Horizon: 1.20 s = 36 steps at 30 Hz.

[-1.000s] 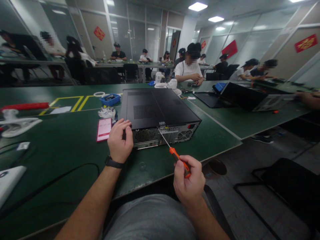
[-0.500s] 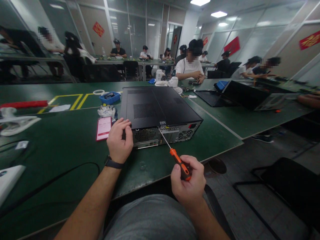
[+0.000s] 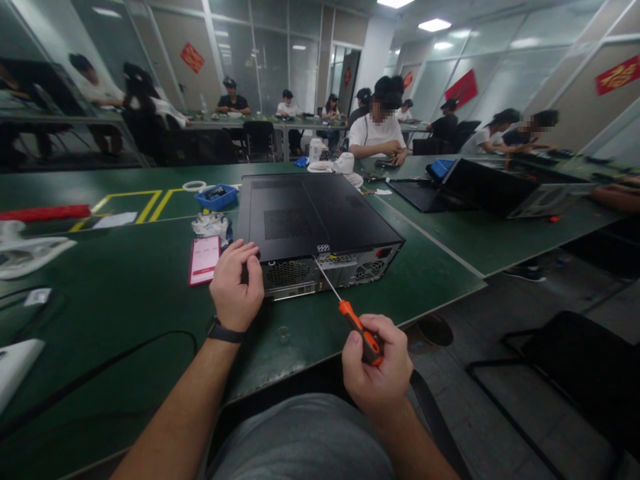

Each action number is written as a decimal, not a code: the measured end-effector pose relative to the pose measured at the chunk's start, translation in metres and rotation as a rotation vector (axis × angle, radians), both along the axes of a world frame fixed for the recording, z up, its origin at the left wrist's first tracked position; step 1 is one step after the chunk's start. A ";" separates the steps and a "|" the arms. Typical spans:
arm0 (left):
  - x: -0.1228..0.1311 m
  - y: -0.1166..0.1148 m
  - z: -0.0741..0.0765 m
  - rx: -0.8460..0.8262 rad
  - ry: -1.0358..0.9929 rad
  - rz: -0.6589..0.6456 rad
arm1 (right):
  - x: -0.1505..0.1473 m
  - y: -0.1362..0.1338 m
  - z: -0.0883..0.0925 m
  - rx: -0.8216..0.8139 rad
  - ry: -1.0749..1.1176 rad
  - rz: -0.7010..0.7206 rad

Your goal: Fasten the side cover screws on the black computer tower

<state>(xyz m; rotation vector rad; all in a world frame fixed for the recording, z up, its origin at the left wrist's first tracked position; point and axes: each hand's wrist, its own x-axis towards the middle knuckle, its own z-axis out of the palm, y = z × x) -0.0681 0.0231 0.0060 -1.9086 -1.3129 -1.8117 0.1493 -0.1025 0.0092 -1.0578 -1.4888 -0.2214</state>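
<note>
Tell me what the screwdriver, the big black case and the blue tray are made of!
The screwdriver has a thin, silvery shaft, likely steel; its orange-black handle looks like plastic, perhaps rubbery. The black case seems painted metal, with a soft sheen and punched holes. The blue tray is probably plastic, one even colour.

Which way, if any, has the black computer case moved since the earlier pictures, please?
No; the computer case shows no shift against the table seam.

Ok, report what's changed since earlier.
In the right hand, the orange-and-black screwdriver shows more of its handle: the thumb has moved back. Nothing was let go. The tip stays at the near edge of the black rectangular computer case, the left hand at its near-left corner.
</note>
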 end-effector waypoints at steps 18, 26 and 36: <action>0.001 0.000 0.002 0.004 -0.004 0.010 | -0.001 0.001 -0.002 0.004 -0.010 -0.004; 0.001 -0.001 0.002 -0.008 -0.007 0.009 | -0.002 0.002 -0.001 0.005 -0.006 0.006; 0.002 -0.002 0.004 -0.016 -0.003 0.018 | -0.003 0.002 -0.004 0.011 -0.017 0.004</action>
